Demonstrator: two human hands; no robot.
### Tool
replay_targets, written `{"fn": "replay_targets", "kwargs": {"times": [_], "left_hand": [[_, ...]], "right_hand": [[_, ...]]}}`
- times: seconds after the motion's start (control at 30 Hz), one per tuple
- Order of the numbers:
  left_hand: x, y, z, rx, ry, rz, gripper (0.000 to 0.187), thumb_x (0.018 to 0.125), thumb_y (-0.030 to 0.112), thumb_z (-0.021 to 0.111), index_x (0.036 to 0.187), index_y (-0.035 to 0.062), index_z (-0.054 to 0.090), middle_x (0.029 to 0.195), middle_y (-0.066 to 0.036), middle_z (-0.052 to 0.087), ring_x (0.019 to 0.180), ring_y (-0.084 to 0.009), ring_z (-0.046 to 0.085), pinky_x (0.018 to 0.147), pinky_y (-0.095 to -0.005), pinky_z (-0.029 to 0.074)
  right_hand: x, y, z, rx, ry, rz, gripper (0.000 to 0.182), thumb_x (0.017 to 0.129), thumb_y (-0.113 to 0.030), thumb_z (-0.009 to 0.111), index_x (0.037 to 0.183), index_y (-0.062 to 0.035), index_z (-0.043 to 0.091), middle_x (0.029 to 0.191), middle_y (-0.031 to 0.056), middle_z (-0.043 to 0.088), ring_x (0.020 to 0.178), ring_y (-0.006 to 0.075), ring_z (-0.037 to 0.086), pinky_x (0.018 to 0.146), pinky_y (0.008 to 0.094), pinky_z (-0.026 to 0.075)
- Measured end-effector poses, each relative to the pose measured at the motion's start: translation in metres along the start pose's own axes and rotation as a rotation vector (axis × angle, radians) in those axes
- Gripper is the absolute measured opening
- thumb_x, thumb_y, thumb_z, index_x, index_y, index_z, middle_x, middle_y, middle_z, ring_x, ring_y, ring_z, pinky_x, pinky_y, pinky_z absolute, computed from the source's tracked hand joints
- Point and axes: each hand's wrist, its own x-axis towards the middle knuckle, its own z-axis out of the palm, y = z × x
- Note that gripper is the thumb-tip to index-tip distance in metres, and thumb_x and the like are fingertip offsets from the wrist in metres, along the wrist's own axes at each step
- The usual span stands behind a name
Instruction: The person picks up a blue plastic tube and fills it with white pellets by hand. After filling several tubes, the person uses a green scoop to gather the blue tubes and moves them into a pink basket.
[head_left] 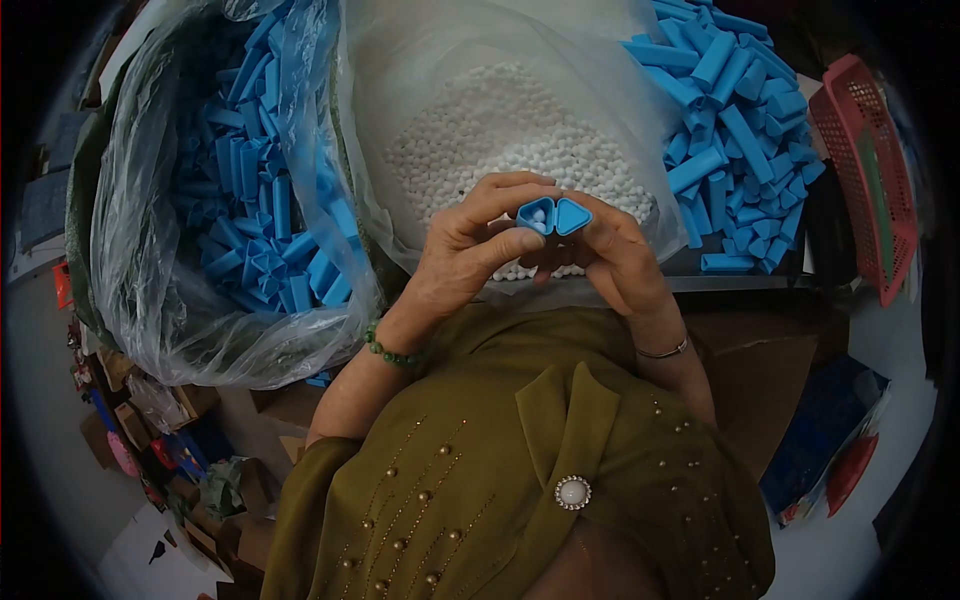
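Both of my hands are closed around a small blue triangular tube (532,225), held upright over the near edge of the pile of white balls. Its triangular lid (572,216) is hinged open to the right, and a few white balls show inside the mouth. My left hand (478,232) grips the tube from the left, thumb close to its rim. Around the lid side, my right hand (622,255) holds on with its fingers, partly hidden below. The white balls (500,120) lie spread on clear plastic sheeting just beyond my hands.
At left, a large plastic-lined sack (130,290) holds many blue triangular tubes (245,170). More blue tubes (735,130) are heaped at right, beside a pink perforated basket (850,110). Cardboard boxes (745,375) sit below the table edge.
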Motion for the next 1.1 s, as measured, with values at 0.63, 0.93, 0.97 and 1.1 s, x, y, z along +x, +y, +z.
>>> {"fn": "replay_targets", "kwargs": {"times": [0.63,0.93,0.97,1.1], "left_hand": [[0.007,0.017,0.016,0.649,-0.032,0.337,0.054,0.079,0.023,0.076,0.129,0.0107,0.060,0.136,-0.015,0.047,0.116,-0.0281,0.052,0.098,-0.0380,0.043],[-0.008,0.031,-0.014,0.569,0.083,0.266,0.049,0.080,0.007,0.070,0.126,-0.0009,0.056,0.122,-0.013,0.056,0.109,-0.0239,0.057,0.092,-0.0348,0.046],[-0.011,0.031,-0.014,0.604,0.075,0.235,0.045,0.079,0.003,0.069,0.122,-0.0011,0.059,0.116,-0.013,0.059,0.104,-0.0229,0.059,0.088,-0.0331,0.047],[-0.021,0.040,-0.014,0.669,0.030,0.238,0.044,0.077,0.000,0.069,0.120,-0.0008,0.060,0.112,-0.014,0.061,0.099,-0.0228,0.061,0.085,-0.0327,0.048]], "right_hand": [[-0.005,-0.035,0.021,-0.111,-0.037,-0.103,0.026,0.096,-0.014,0.047,0.115,0.0024,0.053,0.108,0.0085,0.057,0.087,0.0101,0.054,0.076,0.0265,0.046],[-0.006,-0.151,-0.075,-0.752,0.671,-0.887,0.027,0.096,-0.017,0.056,0.117,-0.0004,0.059,0.111,0.0100,0.063,0.080,0.0102,0.062,0.066,0.0217,0.046],[-0.002,-0.154,-0.091,-0.912,0.791,-0.841,0.027,0.094,-0.017,0.059,0.116,-0.0013,0.061,0.109,0.0082,0.063,0.079,0.0091,0.062,0.066,0.0209,0.046],[0.009,-0.154,-0.111,-1.020,0.853,-0.681,0.026,0.092,-0.016,0.063,0.115,-0.0031,0.063,0.107,0.0058,0.063,0.078,0.0082,0.061,0.066,0.0199,0.046]]}}
